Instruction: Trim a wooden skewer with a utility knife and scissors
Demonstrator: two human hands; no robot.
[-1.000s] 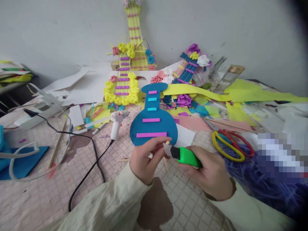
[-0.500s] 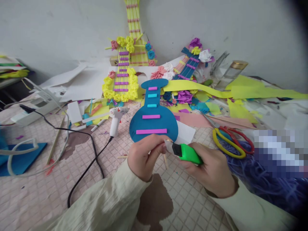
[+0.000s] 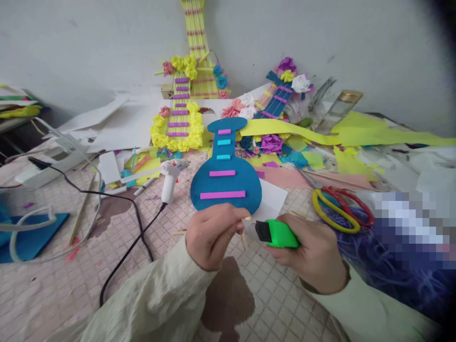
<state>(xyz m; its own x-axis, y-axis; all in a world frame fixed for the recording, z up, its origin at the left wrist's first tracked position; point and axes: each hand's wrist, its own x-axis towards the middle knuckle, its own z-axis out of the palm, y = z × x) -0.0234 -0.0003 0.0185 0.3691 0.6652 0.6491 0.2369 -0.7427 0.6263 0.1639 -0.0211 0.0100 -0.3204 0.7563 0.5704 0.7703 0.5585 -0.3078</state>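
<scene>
My right hand (image 3: 315, 251) is wrapped round a green utility knife (image 3: 283, 233) with a black front piece, its wide blade pointing left. In a pinch, my left hand (image 3: 210, 235) holds a thin wooden stick (image 3: 249, 218); only its pale tip shows, and the fingers hide the rest. The blade lies against or very close to that tip. Just beyond my hands is a blue guitar-shaped cutout (image 3: 228, 184) bearing pink and light-blue strips, its lower edge partly behind my left hand. Small wood pieces (image 3: 244, 241) are on the table below the blade.
A white glue gun (image 3: 170, 183) with a black cord stands left of the cutout. Yellow-and-red-handled scissors (image 3: 337, 211) lie at right beside purple strands (image 3: 370, 266). Decorated paper guitars (image 3: 180, 111), a glass jar (image 3: 342, 109) and paper scraps (image 3: 146, 168) fill the back. A power strip (image 3: 53, 161) is left.
The knife and my right hand have shifted slightly, the blade turning a little near the stick's tip. My left hand keeps its pinch. The whole view has moved slightly.
</scene>
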